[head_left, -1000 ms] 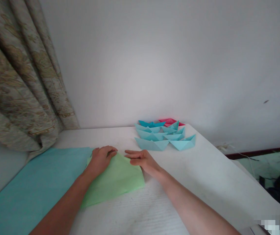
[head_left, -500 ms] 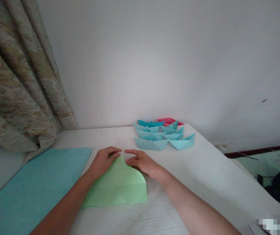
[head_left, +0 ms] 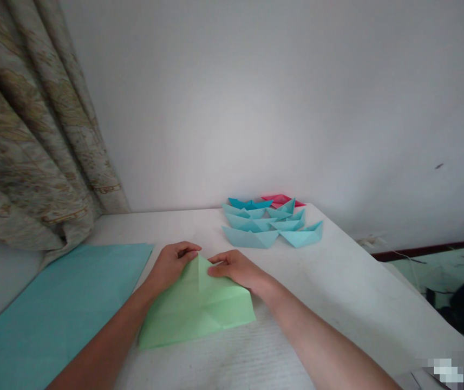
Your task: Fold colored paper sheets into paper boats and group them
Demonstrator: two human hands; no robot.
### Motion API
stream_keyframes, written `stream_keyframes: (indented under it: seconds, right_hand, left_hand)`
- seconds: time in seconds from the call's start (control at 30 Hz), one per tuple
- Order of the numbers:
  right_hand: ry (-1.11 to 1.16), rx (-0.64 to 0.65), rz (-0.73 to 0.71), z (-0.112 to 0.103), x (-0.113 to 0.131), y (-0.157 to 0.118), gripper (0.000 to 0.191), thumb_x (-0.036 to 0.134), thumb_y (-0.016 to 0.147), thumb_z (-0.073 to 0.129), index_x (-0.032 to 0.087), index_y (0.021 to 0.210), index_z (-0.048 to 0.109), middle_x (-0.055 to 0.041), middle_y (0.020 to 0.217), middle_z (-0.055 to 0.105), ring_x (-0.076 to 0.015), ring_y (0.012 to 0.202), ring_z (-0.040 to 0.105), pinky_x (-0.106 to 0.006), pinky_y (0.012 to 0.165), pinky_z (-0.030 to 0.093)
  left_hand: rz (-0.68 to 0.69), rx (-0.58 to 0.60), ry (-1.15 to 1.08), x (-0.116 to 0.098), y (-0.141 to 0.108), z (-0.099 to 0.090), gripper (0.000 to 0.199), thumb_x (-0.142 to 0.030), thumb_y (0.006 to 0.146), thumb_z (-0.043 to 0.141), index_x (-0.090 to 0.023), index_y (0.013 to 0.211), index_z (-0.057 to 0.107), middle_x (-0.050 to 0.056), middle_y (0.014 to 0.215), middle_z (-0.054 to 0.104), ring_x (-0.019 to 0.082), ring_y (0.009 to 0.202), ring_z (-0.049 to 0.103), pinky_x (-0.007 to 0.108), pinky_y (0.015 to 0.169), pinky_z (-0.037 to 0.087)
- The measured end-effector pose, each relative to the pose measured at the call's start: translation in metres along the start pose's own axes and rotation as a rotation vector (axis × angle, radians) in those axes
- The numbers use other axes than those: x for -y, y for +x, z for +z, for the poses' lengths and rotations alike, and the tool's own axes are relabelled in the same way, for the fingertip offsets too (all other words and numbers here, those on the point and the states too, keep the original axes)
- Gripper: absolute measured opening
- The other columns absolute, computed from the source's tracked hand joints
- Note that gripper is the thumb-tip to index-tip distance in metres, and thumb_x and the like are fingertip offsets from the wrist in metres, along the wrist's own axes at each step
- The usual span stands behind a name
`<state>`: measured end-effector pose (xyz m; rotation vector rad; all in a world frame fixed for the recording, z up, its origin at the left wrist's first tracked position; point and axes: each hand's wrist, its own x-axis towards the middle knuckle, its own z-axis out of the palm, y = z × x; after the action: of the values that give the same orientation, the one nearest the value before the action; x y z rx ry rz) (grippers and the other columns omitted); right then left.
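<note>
A light green sheet of paper (head_left: pixel 199 309) lies on the table in front of me, creased and folded to a peak at its far end. My left hand (head_left: pixel 175 265) pinches that peak from the left, thumb and fingers closed on the edge. From the right, my right hand (head_left: pixel 234 269) grips the sloping right edge, its thumb on top and its fingers behind the paper. The sheet's lower right corner stands a little off the table.
Several folded paper boats (head_left: pixel 252 237), mostly light blue, stand in rows near the wall, with a pink boat (head_left: pixel 282 200) at the back. Large blue-green sheets (head_left: pixel 53 303) lie on the left below a patterned curtain (head_left: pixel 32 124). The white table (head_left: pixel 357 303) ends at the right.
My right hand has closed on the paper's right edge. The rounded right side has flattened into a straighter slope, and the lower right corner has swung up and right.
</note>
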<state>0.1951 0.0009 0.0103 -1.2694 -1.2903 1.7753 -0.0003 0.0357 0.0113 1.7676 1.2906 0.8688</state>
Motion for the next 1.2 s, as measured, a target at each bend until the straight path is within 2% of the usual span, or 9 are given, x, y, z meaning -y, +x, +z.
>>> stream_keyframes:
  seconds: [0.17,0.33,0.57,0.67,0.77,0.93,1.07,1.2]
  right_hand:
    - [-0.094,-0.054,0.002,0.000,-0.006,0.002,0.018,0.026,0.062,0.072,0.015,0.076,0.073,-0.0048,0.066,0.070,-0.0139,0.049,0.058,-0.024,0.049,0.043]
    - [-0.183,-0.075,-0.002,0.002,-0.004,-0.001,0.017,0.029,0.062,0.072,0.015,0.073,0.073,-0.0043,0.064,0.068,-0.0123,0.047,0.055,-0.023,0.046,0.040]
    - [-0.255,-0.090,-0.088,0.006,-0.003,-0.002,0.020,0.035,0.064,0.072,0.015,0.060,0.070,0.0011,0.052,0.059,-0.0098,0.045,0.046,-0.023,0.044,0.032]
    - [-0.231,-0.092,-0.126,0.008,-0.005,-0.001,0.022,0.036,0.065,0.072,0.014,0.062,0.071,-0.0002,0.054,0.061,-0.0116,0.048,0.046,-0.025,0.046,0.033]
    - [-0.214,-0.124,-0.107,0.009,-0.005,-0.001,0.021,0.036,0.065,0.071,0.015,0.064,0.071,-0.0010,0.057,0.063,-0.0121,0.048,0.048,-0.025,0.046,0.034]
    - [-0.213,-0.140,-0.052,0.009,-0.006,0.001,0.018,0.034,0.063,0.072,0.016,0.060,0.069,0.0001,0.052,0.059,-0.0099,0.043,0.045,-0.023,0.042,0.030]
    - [-0.220,-0.118,-0.069,0.007,-0.009,0.005,0.019,0.035,0.063,0.070,0.016,0.059,0.068,-0.0005,0.053,0.059,-0.0095,0.043,0.044,-0.022,0.042,0.029]
    - [-0.250,-0.095,-0.113,0.005,-0.012,0.007,0.021,0.034,0.064,0.069,0.015,0.057,0.067,0.0007,0.051,0.056,-0.0081,0.044,0.041,-0.021,0.043,0.028]
  left_hand:
    - [0.040,0.019,0.008,0.000,-0.001,-0.001,0.031,-0.041,0.077,0.052,-0.018,0.079,0.072,0.004,0.075,0.071,0.021,0.071,0.060,0.027,0.061,0.042]
    - [0.075,0.108,0.055,0.000,-0.004,0.000,0.029,-0.041,0.077,0.053,-0.018,0.063,0.063,-0.001,0.056,0.057,0.016,0.056,0.050,0.024,0.052,0.034]
    - [0.085,0.269,-0.003,-0.010,-0.014,0.008,0.026,-0.037,0.078,0.049,-0.017,0.067,0.061,-0.001,0.061,0.057,0.016,0.060,0.050,0.023,0.053,0.035]
    - [0.116,0.284,0.008,-0.013,-0.017,0.012,0.025,-0.036,0.079,0.048,-0.017,0.068,0.061,0.000,0.062,0.058,0.016,0.061,0.052,0.023,0.054,0.036]
    - [0.157,0.215,0.067,-0.014,-0.015,0.012,0.025,-0.035,0.079,0.047,-0.018,0.066,0.060,0.000,0.061,0.058,0.017,0.061,0.052,0.024,0.056,0.036]
    - [0.180,-0.007,0.213,-0.004,-0.006,0.003,0.024,-0.033,0.081,0.045,-0.020,0.065,0.057,0.000,0.061,0.059,0.018,0.062,0.053,0.026,0.059,0.037]
    - [0.145,-0.173,0.382,0.012,0.003,-0.008,0.022,-0.031,0.082,0.044,-0.021,0.068,0.058,0.002,0.065,0.063,0.020,0.064,0.057,0.027,0.062,0.038]
    - [0.072,-0.283,0.484,0.021,0.008,-0.017,0.022,-0.032,0.082,0.044,-0.020,0.073,0.060,0.004,0.069,0.066,0.023,0.070,0.061,0.030,0.068,0.039]
